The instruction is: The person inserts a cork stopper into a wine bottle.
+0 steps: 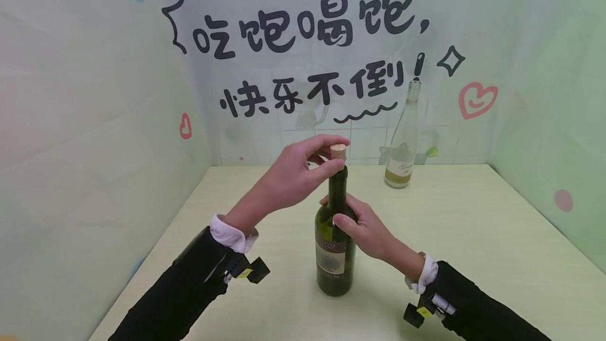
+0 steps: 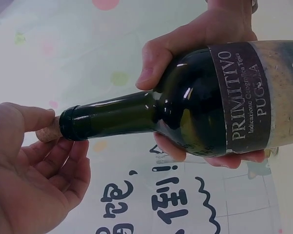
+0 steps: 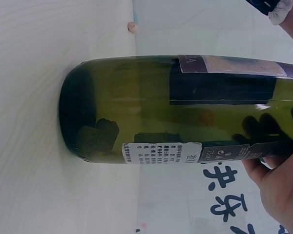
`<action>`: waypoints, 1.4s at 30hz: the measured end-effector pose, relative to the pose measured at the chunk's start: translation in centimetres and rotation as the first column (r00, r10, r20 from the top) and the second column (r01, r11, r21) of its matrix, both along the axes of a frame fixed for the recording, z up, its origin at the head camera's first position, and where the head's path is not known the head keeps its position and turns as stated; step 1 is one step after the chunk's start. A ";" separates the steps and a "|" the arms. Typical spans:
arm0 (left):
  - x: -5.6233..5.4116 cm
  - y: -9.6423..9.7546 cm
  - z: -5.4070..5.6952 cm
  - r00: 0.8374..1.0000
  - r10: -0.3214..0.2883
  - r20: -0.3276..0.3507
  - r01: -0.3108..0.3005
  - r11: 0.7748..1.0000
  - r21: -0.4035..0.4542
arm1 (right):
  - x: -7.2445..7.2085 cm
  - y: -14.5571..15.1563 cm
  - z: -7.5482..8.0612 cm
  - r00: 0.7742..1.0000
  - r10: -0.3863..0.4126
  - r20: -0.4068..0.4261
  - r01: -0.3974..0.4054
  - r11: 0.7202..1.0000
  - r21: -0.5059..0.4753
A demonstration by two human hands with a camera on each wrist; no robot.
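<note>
A dark green wine bottle [image 1: 335, 278] stands upright on the table, its label [image 2: 249, 92] reading "PRIMITIVO PUGLIA". My right hand [image 1: 371, 228] grips it around the shoulder, thumb on the near side and fingers wrapped behind. At the bottle's mouth, my left hand [image 1: 295, 175] pinches a cork [image 1: 338, 150] between thumb and fingers. In the left wrist view the cork [image 2: 49, 130] sits at the lip with part of it showing outside the neck. The right wrist view shows the bottle's lower body [image 3: 136, 112] and a white back label [image 3: 161, 152].
A clear glass bottle [image 1: 400, 146] with a white and gold label stands at the back right of the pale table [image 1: 454, 214]. Printed curtain-like walls [image 1: 535, 120] enclose the back and sides. A small tan object [image 3: 132, 27] shows near the table's edge in the right wrist view.
</note>
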State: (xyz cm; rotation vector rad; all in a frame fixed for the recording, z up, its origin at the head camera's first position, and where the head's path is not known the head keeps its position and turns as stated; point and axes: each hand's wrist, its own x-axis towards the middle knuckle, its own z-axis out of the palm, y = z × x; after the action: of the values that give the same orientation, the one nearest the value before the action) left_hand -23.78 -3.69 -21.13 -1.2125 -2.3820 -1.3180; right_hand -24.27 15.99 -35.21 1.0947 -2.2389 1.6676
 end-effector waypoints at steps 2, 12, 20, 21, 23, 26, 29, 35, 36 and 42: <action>0.0 0.0 -0.1 1.000 -0.002 -0.002 0.002 1.000 0.001 | 0.0 0.0 0.0 1.000 -0.005 0.000 0.005 1.000 -0.001; 0.0 0.3 -0.7 1.000 -0.015 -0.007 0.015 1.000 0.012 | 0.2 0.1 -0.2 1.000 -0.013 0.001 0.013 1.000 -0.011; -0.2 0.4 -1.7 0.998 -0.033 0.046 0.027 0.993 0.115 | 0.1 0.2 -0.5 1.000 -0.013 0.002 0.013 1.000 -0.002; -0.2 0.4 -1.7 0.998 -0.035 0.047 0.029 0.992 0.127 | 0.1 0.2 -0.5 1.000 -0.013 0.001 0.013 1.000 -0.001; -0.3 0.5 -1.8 0.998 -0.038 0.042 0.032 0.990 0.137 | 0.1 0.2 -0.5 1.000 -0.013 0.001 0.013 1.000 -0.003; -0.3 0.6 -1.8 0.999 -0.037 0.030 0.032 0.989 0.142 | 0.1 0.2 -0.4 1.000 -0.015 0.001 0.015 1.000 -0.007; -0.2 0.8 -1.8 1.000 -0.025 0.015 0.023 0.990 0.140 | 0.0 0.2 -0.4 1.000 -0.018 -0.003 0.018 1.000 -0.009; -0.2 1.1 -2.2 0.998 0.015 -0.053 -0.007 0.988 0.155 | -0.1 0.2 -0.5 1.000 -0.021 0.003 0.021 1.000 -0.007; -0.2 1.2 -2.3 0.998 0.023 -0.067 -0.012 0.986 0.164 | -0.1 0.2 -0.5 1.000 -0.021 0.005 0.021 1.000 -0.007; -0.3 1.6 -3.0 0.993 0.040 -0.112 -0.011 0.968 0.249 | -0.2 0.3 -0.3 1.000 -0.019 -0.017 0.019 1.000 -0.005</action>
State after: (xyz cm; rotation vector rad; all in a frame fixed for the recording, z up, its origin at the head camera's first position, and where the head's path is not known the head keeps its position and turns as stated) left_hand -24.03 -2.05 -24.17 -1.1484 -2.0722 -1.4439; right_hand -24.48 16.27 -35.48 1.0786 -2.2271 1.6494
